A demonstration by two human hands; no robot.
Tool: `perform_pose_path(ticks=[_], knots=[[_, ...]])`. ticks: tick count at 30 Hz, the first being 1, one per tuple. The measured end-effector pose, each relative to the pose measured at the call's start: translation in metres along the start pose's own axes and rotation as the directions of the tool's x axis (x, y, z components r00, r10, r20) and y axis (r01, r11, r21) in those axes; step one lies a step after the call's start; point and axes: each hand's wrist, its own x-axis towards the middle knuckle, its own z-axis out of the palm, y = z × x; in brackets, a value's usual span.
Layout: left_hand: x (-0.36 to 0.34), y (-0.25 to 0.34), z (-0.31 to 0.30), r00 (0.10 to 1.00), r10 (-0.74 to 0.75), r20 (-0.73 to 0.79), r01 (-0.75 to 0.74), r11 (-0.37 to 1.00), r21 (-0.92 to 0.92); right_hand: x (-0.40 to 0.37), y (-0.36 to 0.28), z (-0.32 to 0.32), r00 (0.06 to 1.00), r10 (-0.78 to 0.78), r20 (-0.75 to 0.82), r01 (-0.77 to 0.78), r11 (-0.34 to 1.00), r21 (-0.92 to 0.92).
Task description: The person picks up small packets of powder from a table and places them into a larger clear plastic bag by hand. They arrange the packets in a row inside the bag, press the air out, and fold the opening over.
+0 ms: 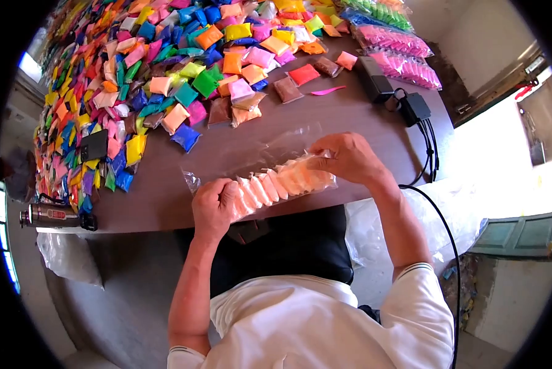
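Note:
A clear plastic bag (pixel 270 186) holds a row of several pale peach packets, standing side by side at the table's near edge. My left hand (pixel 214 202) is closed round the bag's left end, thumb on top. At its right end my right hand (pixel 345 158) grips the bag with thumb and fingers pinched together. The bag's loose clear film spreads over the table beyond the row. Beyond my hands lie a blue packet (pixel 185 138) and a peach packet (pixel 175 119), both apart from my fingers.
A large heap of coloured packets (pixel 165 67) covers the table's left and far side. Filled bags of pink packets (pixel 405 66) are stacked at the far right. Near them are a black box with cables (pixel 415 109) and a pink plastic tool (pixel 328 90). A metal flask (pixel 54 215) lies at the left edge.

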Motion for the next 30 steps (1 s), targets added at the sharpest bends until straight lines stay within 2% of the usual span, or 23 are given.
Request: perform_pose_path(ticks=[2, 3, 4, 7, 13, 17, 20, 22, 25, 30], knots=[[0.0, -0.002, 0.001, 1.0, -0.001, 0.0, 0.001, 1.0, -0.001, 0.003, -0.007, 0.002, 0.998, -0.028, -0.047, 0.026, 0.999, -0.035], [-0.001, -0.003, 0.001, 1.0, -0.003, -0.001, 0.003, 1.0, 0.004, 0.007, -0.006, 0.008, 0.968, -0.222, -0.117, 0.218, 0.975, -0.048], [-0.001, -0.003, 0.001, 1.0, -0.003, 0.003, 0.003, 1.0, 0.0, 0.01, -0.006, 0.013, 0.895, -0.407, -0.185, 0.4, 0.913, -0.076], [0.0, -0.002, 0.002, 1.0, 0.005, -0.005, -0.005, 1.0, -0.001, 0.016, -0.009, 0.027, 0.917, -0.386, -0.094, 0.388, 0.922, -0.006], [0.0, -0.002, 0.003, 1.0, -0.005, -0.017, 0.005, 1.0, -0.015, 0.022, -0.002, 0.035, 0.941, -0.338, -0.013, 0.338, 0.939, 0.058], [0.0, -0.002, 0.002, 1.0, 0.011, -0.009, -0.011, 1.0, 0.016, 0.026, -0.011, 0.03, 0.938, -0.346, 0.012, 0.345, 0.937, 0.057], [0.0, 0.0, 0.002, 1.0, 0.026, -0.015, -0.025, 0.999, 0.024, 0.027, -0.039, 0.03, 0.964, -0.266, -0.004, 0.266, 0.964, -0.023], [0.0, -0.001, 0.004, 0.999, 0.026, -0.025, -0.025, 0.999, 0.031, 0.032, -0.046, 0.043, 0.935, -0.349, -0.068, 0.354, 0.932, 0.076], [0.0, -0.001, 0.002, 1.0, 0.021, -0.02, -0.02, 0.999, 0.044, 0.043, -0.04, 0.064, 0.904, -0.427, -0.003, 0.427, 0.904, 0.029], [0.002, 0.004, 0.001, 1.0, -0.001, -0.022, 0.001, 1.0, 0.012, 0.044, -0.036, 0.069, 0.92, -0.383, 0.079, 0.384, 0.923, 0.011]])
